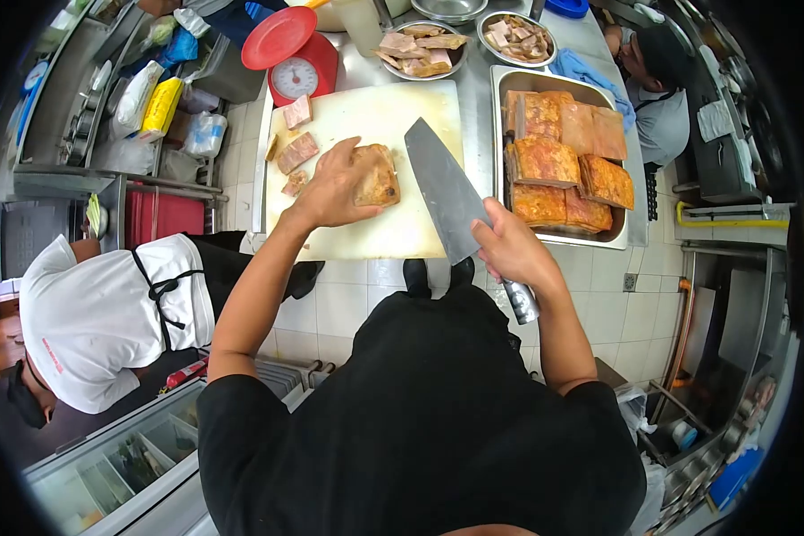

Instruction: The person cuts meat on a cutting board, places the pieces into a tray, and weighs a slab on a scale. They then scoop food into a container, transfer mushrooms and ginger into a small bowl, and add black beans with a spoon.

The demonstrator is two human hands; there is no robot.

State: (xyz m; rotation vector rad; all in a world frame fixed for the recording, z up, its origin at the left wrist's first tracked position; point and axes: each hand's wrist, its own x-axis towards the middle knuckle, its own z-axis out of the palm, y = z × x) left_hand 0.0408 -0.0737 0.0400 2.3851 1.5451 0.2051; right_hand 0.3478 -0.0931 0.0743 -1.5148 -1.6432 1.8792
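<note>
Black clothing [420, 411] fills the foreground, before a cutting board [424, 107]. Right of it sits a metal tray [581, 239] of browned slabs. The right hand [514, 248] wraps its fingers around the cleaver [442, 188]; the left hand [332, 186], fingers partly spread, touches the meat block [380, 179] on the board, near smaller pieces [297, 154].

The single view looks out from the wearer's head, facing forward and steeply down. The black shirt [420, 420] is nearest, filling the lower middle of the frame; the shoes [417, 277] show near the centre, seen from above. Farther off, the cutting board [366, 241] lies at upper middle, within arm's reach. The field is very wide, bending the steel shelving [89, 168] at upper left, and dark curved borders close the frame's corners.
</note>
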